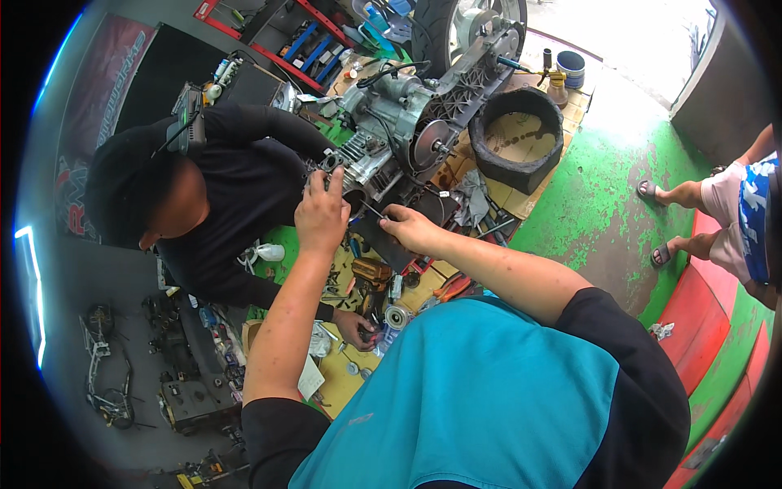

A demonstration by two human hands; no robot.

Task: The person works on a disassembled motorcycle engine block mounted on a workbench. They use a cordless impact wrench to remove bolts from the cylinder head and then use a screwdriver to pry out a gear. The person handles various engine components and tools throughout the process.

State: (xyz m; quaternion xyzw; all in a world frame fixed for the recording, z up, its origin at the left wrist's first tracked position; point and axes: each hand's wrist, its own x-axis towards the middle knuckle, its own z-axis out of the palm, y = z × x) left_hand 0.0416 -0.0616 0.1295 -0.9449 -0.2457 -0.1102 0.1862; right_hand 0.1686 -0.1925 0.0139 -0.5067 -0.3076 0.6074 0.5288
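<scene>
Engine [391,122] is sitting at twelve o'clock, its near end being worked by both hands. At eleven o'clock, the left hand [322,213] is reaching to a metal fitting [331,160] with two fingers lying nearly straight; whether they are gripping it, I cannot tell. Just above the centre, the right hand [411,231] is pinching a thin tool [373,210] narrowly between thumb and fingers, pointing it toward the engine. The job is seemingly standing partway: the wheel [429,37] at one o'clock is staying mounted, yet a round disc [428,147] is showing uncovered, and a bearing-like ring [397,317] is lying loose at six o'clock. Whether parts are going on or coming off, I cannot tell; the uncovered side is probably awaiting attention. At seven o'clock, a co-worker's hand [356,330] is hovering among small parts.
</scene>
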